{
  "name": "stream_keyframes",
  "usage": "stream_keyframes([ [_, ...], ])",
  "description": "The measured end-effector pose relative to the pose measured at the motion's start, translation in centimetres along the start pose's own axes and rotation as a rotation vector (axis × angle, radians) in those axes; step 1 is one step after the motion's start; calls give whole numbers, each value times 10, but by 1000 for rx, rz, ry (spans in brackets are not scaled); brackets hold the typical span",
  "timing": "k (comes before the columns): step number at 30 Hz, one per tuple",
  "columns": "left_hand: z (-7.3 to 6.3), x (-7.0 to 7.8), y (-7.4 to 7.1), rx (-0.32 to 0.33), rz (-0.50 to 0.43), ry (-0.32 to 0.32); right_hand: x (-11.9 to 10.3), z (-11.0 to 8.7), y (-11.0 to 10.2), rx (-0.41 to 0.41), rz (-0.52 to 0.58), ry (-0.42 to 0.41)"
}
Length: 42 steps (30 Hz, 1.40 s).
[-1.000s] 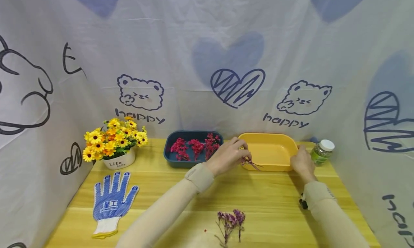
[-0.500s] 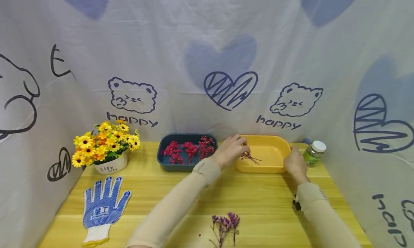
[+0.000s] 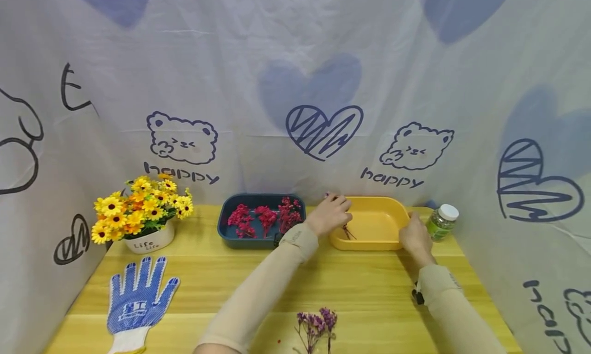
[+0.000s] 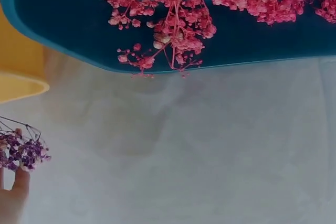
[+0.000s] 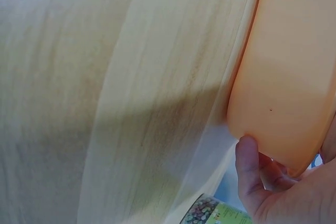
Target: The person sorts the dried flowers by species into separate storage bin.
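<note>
My left hand (image 3: 329, 218) pinches a sprig of small purple dried flowers (image 4: 23, 148) at the left end of the yellow tray (image 3: 376, 220). Its thin stems (image 3: 348, 232) stick out below the fingers in the head view, over the tray; the palm hides most of the rest. At the tray's right end my right hand (image 3: 417, 238) grips the rim, with the thumb (image 5: 247, 156) against the outer wall in the right wrist view. Left of it, a dark blue tray (image 3: 251, 245) holds pink dried flower sprigs (image 3: 265, 218). Another purple sprig (image 3: 316, 326) lies on the table's near part.
A jar with a white lid (image 3: 441, 223) stands just right of my right hand. On the left are a pot of yellow flowers (image 3: 150, 240) and a blue dotted work glove (image 3: 138, 302). The printed curtain (image 3: 258, 159) closes off the wooden table (image 3: 369, 282) behind.
My left hand has shifted slightly right relative to the yellow tray and turned, so the sprig's stems now point downward. My right hand keeps its grip on the tray. The head view has shifted.
</note>
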<state>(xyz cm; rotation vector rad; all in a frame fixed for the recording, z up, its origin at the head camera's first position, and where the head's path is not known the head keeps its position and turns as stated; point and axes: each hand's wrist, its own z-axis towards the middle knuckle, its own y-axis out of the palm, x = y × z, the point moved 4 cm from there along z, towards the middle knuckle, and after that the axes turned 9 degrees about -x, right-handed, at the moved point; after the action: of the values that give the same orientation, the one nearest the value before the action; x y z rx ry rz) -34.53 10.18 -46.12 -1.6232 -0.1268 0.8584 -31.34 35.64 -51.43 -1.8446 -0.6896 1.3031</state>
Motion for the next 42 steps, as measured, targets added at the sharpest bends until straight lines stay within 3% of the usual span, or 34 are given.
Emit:
stream_keyframes([
  [4,5,5,3,-22,12,0,1,0,-2,3,1,-2],
  [12,11,12,16,-97,-73,17,2,1,0,-9,9,4],
  [20,17,16,22,-93,-125,62,0,0,1,5,17,4],
  [29,18,21,20,-112,-157,63,2,0,1,-2,20,-1],
  [32,14,19,19,-84,-164,51,1,0,2,7,19,-5],
  [36,5,11,17,12,-181,21,0,0,2,18,16,-14],
  [42,-14,-4,11,128,-312,-54,1,1,1,0,12,-12],
])
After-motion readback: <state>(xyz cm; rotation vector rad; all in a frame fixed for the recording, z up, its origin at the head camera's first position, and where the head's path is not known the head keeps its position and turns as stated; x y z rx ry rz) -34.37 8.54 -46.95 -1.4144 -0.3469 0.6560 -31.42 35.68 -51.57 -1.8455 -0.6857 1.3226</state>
